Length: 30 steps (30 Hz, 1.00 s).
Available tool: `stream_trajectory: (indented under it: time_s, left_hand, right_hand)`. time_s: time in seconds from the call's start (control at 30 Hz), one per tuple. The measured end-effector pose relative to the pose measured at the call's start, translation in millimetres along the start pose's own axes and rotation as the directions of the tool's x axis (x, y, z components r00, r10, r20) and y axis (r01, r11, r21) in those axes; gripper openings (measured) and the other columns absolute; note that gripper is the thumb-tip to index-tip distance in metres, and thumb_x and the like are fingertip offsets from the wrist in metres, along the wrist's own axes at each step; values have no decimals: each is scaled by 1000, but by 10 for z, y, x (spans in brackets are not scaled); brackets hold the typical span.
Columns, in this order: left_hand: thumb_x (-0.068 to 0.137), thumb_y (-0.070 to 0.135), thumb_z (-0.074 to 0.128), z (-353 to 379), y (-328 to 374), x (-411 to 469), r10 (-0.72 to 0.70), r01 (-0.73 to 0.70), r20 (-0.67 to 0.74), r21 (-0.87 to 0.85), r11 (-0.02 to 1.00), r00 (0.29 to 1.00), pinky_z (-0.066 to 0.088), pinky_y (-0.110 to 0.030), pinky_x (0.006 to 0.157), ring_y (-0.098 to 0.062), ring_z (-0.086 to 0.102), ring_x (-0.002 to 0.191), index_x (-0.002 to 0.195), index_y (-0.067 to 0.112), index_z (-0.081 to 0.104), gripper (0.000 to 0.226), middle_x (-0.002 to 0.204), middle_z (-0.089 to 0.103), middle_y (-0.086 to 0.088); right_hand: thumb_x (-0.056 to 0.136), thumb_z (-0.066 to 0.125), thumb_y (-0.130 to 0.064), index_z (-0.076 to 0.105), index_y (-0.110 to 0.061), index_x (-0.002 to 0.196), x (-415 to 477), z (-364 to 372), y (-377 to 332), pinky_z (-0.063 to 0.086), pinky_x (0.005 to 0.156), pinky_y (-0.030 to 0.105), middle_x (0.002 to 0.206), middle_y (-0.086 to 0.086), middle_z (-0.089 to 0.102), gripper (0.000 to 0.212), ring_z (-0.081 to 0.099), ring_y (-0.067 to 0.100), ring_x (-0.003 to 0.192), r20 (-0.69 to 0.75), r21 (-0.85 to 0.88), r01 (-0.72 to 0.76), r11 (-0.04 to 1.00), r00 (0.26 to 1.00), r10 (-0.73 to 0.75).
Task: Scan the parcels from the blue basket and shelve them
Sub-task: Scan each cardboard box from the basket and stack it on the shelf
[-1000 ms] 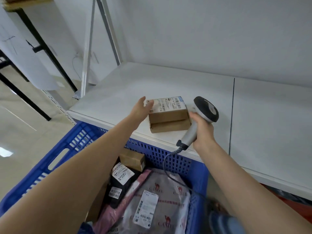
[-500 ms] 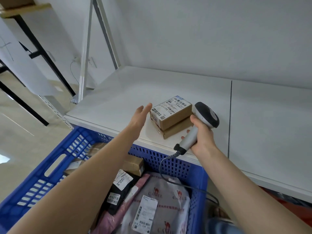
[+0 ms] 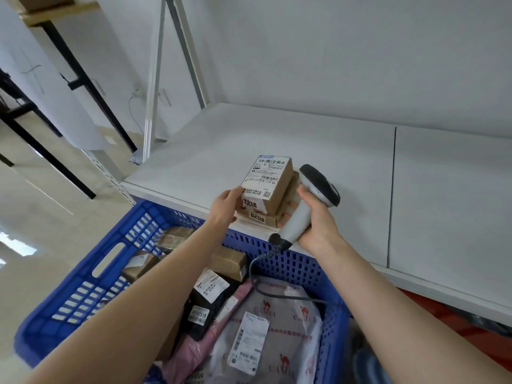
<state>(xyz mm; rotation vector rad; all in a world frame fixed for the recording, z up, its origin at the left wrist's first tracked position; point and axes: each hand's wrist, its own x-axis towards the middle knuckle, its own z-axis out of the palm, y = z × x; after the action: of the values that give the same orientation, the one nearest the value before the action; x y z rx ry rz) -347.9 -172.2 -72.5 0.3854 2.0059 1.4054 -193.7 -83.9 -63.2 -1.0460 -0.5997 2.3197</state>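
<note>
Two small cardboard boxes are stacked near the front edge of the white shelf. The top box carries a shipping label and the number 7218; the lower box shows 5206. My left hand touches the stack's left side, thumb at the top box's near corner. My right hand grips a grey barcode scanner, and its fingertips rest against the stack's right side. Below the shelf edge stands the blue basket, holding a grey CAMEL mailer, a black bag, a pink bag and brown boxes.
The scanner's coiled cable hangs down into the basket. A white shelf upright rises at the shelf's left end. A seam splits the shelf board. Black table legs stand over the tiled floor on the left.
The stacked boxes have turned so their long side now points away from me. My left hand has closed in on the stack's left side, and my right hand with the scanner presses nearer on the right.
</note>
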Motion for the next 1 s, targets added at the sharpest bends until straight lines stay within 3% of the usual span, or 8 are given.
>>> stream_trajectory:
  time_s: [0.17,0.33,0.47,0.57,0.67,0.77,0.83,1.0]
  left_hand:
    - [99,45,43,-199,0,-65,-14,14,-19,17,1000,1000,43,-35,91,-20,50,111,137,12,47,50,123,51,-4]
    - [99,45,42,-334,-21,-371,8,-10,15,116,993,1000,42,-39,101,-21,49,116,140,13,43,52,132,49,-6]
    - [98,44,45,-615,-174,-719,28,-21,-26,224,974,999,40,-45,106,-24,50,121,136,13,47,50,136,51,-7]
    - [97,41,49,-867,-391,-996,29,-1,-74,346,938,997,50,-32,86,-18,57,95,131,13,53,44,122,60,-6]
    - [96,37,52,-1116,-672,-1218,-8,59,-116,439,896,993,44,-23,62,-15,58,79,130,11,52,44,104,61,-3]
    - [93,36,58,-1348,-1028,-1296,-96,162,-152,512,844,984,51,-33,82,-25,58,110,136,8,48,53,125,59,-9]
    - [89,36,62,-1457,-1260,-1290,-134,211,-174,573,792,976,44,-35,97,-26,53,121,139,7,46,60,135,54,-11]
    - [82,34,69,-1532,-1760,-1096,-167,222,-150,747,626,975,44,-38,96,-32,49,121,142,9,36,73,137,44,-17]
  right_hand:
    - [81,75,-25,65,-12,107,-121,-5,36,51,92,51,104,6,69,31,64,25,96,-60,-143,25,989,998,-34]
    - [85,71,-23,66,-20,97,-382,-159,18,50,94,51,109,5,65,13,63,25,105,-68,-161,75,984,994,-87]
    - [87,69,-22,64,-18,92,-690,-199,232,55,83,41,97,6,68,7,68,21,87,-50,-199,58,978,996,-70]
    - [88,69,-24,64,-15,91,-885,-207,538,55,68,35,86,5,70,10,68,18,75,-18,-270,-12,963,1000,8]
    - [89,67,-22,65,-12,90,-1017,-184,890,54,68,34,81,6,69,11,66,19,70,-18,-327,-100,940,995,99]
    - [89,67,-18,65,-5,94,-1057,-157,1260,51,65,33,79,8,69,14,63,20,65,-35,-375,-184,908,982,185]
    - [85,72,-21,68,-6,89,-1026,-140,1478,51,63,33,76,8,70,16,64,17,61,-46,-411,-218,885,975,219]
    - [84,73,-24,66,-10,82,-795,-71,1895,50,60,27,76,5,68,16,61,12,57,-82,-438,-295,849,954,289]
